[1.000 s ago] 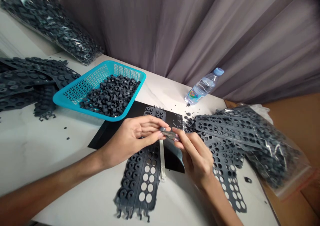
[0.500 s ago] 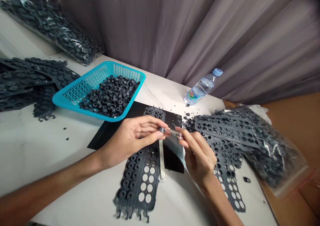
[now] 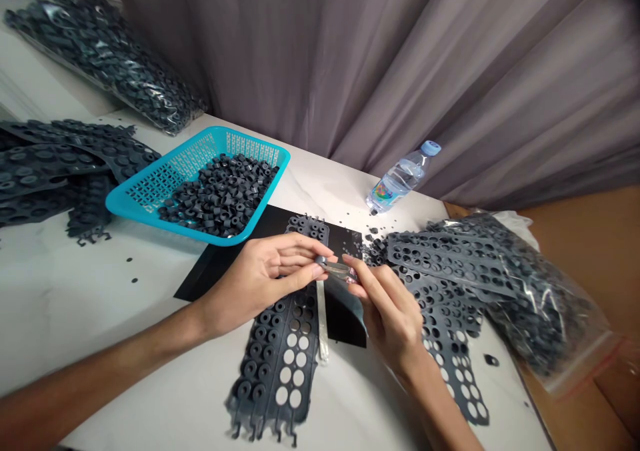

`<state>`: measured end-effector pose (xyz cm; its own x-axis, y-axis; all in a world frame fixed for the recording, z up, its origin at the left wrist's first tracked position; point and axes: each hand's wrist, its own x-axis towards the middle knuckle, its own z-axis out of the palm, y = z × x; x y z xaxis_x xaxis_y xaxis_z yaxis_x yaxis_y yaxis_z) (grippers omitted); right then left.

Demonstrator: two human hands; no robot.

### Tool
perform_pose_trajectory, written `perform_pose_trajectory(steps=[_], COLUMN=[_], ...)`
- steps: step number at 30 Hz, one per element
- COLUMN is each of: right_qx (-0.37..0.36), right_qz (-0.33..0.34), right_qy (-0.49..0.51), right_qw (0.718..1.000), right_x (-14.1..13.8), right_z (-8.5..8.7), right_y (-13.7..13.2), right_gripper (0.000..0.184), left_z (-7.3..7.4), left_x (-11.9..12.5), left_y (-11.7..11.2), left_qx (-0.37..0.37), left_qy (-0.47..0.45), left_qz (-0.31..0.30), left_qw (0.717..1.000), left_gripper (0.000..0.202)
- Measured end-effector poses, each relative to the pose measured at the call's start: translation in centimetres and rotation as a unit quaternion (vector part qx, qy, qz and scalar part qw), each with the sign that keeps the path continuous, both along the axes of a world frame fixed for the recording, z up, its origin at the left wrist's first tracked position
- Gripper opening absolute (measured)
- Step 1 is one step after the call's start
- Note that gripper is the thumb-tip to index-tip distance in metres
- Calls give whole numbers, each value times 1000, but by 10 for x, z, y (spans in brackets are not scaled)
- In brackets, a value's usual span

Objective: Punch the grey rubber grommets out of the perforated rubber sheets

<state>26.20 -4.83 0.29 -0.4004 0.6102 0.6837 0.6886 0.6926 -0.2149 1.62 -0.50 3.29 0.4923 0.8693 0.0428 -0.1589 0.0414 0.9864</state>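
My left hand point(image 3: 267, 274) pinches a small dark rubber ring point(image 3: 321, 261) between thumb and fingertips, just above a dark rubber sheet point(image 3: 280, 358) of rings and punched holes. My right hand point(image 3: 390, 311) is closed on a thin metal tool point(image 3: 341, 268) whose tip touches the ring. A narrow pale strip point(image 3: 323, 324) lies on the sheet's right edge. Under the sheet is a black mat point(image 3: 225, 264).
A turquoise basket point(image 3: 150, 191) of loose rings stands behind my left hand. Punched sheets point(image 3: 445, 264) and a clear bag of rings point(image 3: 540, 304) lie at right. More sheets point(image 3: 50, 171) pile at left, another bag point(image 3: 110, 58) far left, a water bottle point(image 3: 397, 179) by the curtain.
My right hand drew back slightly, then returned so the tool tip meets the ring again. The left hand has kept its pinch in place.
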Motion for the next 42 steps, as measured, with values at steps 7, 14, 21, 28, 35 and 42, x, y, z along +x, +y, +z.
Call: perform_pose_trajectory(steps=[7,14,21,28,35,42], right_qx=[1,47,20,-148,-153,-205], right_qz=[4,-33,-141,-190,-230,-224], right_qy=[-16,47,58,25,30,28], right_qw=[1000,997,988,970,961,953], right_x=[0,-3,2,2,-4,-4], right_z=[-2,2,-9,-23,-28,-32], right_y=[-1,-2,8,13,12,11], right_gripper=[59,48,44,43,46,41], left_z=[-2,6,-3,-4,-1,-5], left_x=[-1,1,1,0,0,-1], left_y=[-1,-2,-2,-4,-5,-5], left_qx=[6,-8,37,91,132,136], left_qy=[-3,-7,-8,17,46,49], left_qz=[-10,-5,-6,-17,-14,-10], left_qw=[1000,1000,999,996,990,990], left_gripper=[21,20,26,22,23,22])
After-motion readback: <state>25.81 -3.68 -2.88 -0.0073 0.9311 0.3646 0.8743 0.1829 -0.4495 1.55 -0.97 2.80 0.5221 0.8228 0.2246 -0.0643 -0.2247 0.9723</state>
